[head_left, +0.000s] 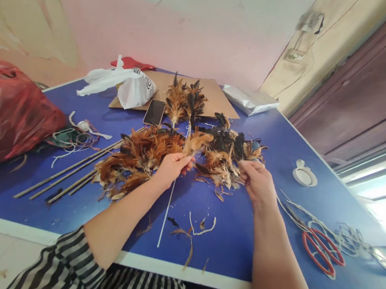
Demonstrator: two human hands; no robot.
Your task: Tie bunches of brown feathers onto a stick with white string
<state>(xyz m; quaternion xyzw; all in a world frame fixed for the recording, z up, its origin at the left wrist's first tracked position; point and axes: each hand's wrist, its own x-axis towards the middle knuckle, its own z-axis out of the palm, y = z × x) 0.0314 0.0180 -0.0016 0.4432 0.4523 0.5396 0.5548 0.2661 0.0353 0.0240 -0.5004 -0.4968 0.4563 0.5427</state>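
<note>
Feather work at a blue table, w/ the left hand & right hand both above its middle. Left grip: thumb & fingers pinching a tan feather tuft, held in the air b/w 2 loose piles. Right grip: thumb & fingertips drawn together at the near right edge of the darker pile; from where I stand, can't tell if anything's b/w them. Left feather pile: mostly reddish brown. Right feather pile: mixed, w/ black, tan & pale plumes. A thin white rod runs from near to far past the left hand; unclr. whether it's also gripped there. Far centre: 2 feather bunches over a cardboard sheet, phone just to their left. Left side: bare sticks reaching toward the left pile, red bag at the table's left edge. Right side: white tape roll &, nearer, red-handled scissors beside tangled cord. Step in hand, judged from pose: prob. picking & gathering plumes, left holding, right at the supply. Next move would call for a light, steady left pinch so the tuft doesn't fan out, plus neat right-hand selection w/o dragging neighbouring plumes along.
</note>
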